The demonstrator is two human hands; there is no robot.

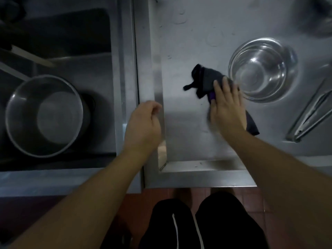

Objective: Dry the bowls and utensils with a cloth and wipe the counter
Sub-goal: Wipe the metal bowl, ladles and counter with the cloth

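Fingers flat on dark cloth (no writing legible).

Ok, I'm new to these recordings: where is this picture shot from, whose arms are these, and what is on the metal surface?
There is no machine here. The camera sits on a person's head and looks down, so the two bare arms are the wearer's own, with their legs at the bottom. The right hand lies flat with straight fingers on a dark cloth, pressing it onto the steel counter, which fits wiping. The left hand hovers loosely curled over the counter's left edge and holds nothing. Right of the cloth stands an empty metal bowl, and further right lie metal tongs. To the left is a sink with a large metal pot in it.
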